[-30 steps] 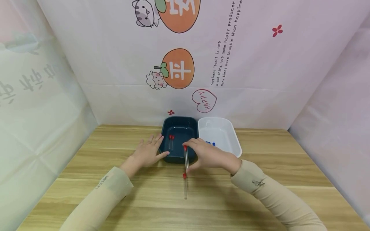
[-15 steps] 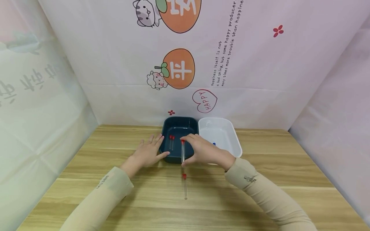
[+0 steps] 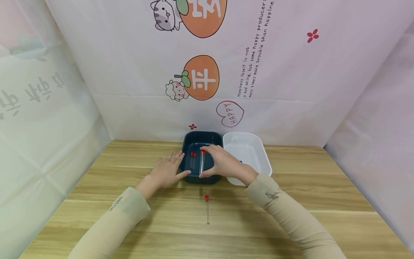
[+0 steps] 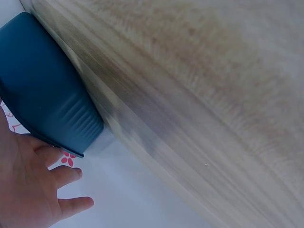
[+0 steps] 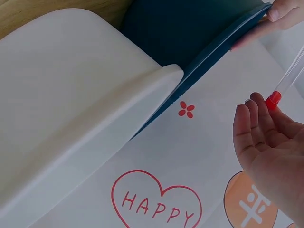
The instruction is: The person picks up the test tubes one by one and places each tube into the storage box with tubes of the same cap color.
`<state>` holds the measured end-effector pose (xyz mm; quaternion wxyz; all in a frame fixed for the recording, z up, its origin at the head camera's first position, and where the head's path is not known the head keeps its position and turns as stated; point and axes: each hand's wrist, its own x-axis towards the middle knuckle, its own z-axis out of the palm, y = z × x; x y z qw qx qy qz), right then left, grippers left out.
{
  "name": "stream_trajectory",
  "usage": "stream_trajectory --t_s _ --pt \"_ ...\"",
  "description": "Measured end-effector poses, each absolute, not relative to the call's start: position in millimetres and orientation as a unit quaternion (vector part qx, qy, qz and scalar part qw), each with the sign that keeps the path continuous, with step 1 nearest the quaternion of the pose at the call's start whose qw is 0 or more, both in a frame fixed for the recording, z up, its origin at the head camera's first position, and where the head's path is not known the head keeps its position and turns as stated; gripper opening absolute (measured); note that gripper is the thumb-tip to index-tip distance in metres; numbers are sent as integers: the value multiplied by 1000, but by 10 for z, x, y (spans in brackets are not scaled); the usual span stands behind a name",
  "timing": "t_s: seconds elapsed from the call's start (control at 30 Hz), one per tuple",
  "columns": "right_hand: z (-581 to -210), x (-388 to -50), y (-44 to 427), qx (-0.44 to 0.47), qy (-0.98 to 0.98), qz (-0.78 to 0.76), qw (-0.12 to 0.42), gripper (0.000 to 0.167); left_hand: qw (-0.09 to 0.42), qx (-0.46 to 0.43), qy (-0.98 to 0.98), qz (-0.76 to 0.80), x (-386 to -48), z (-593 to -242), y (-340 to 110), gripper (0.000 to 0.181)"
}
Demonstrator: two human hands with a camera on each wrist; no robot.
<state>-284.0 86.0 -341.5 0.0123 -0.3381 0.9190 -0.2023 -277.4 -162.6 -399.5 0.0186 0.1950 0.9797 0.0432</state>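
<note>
My right hand (image 3: 226, 163) pinches a clear test tube (image 3: 202, 163) with a red cap, held upright between thumb and fingers over the dark blue tray (image 3: 202, 180). In the right wrist view its red cap (image 5: 273, 100) lies at the fingertips. Two more red-capped tubes (image 3: 192, 161) lie side by side inside that tray. My left hand (image 3: 165, 172) touches the tray's left rim with spread fingers; the left wrist view shows the fingers at the tray's outer edge. Another red-capped tube (image 3: 207, 210) lies on the wooden table in front of the tray.
A white tray (image 3: 244, 138) stands against the dark blue one on the right. A bit of blue (image 3: 240, 162) shows in it, mostly hidden by my right hand. A printed cloth backdrop (image 3: 275, 118) rises right behind both trays.
My right hand has carried the red-capped test tube left and away from me, from the tray's front edge to above its inside. The left hand stays at the rim.
</note>
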Motion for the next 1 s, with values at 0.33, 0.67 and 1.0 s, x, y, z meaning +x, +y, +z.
stream_trajectory --t_s 0.33,0.67,1.0 --pt "-3492 -2983 804 -315 928 -198 16 95 18 198 979 36 -2781 -4009 -1629 87" --pt "-3563 -3093 736 -310 934 -174 18 95 22 194 980 39 -2774 -3991 -1628 88" --pt "-3647 -3232 659 -299 941 -153 34 96 23 196 980 40 -2773 -3988 -1628 88"
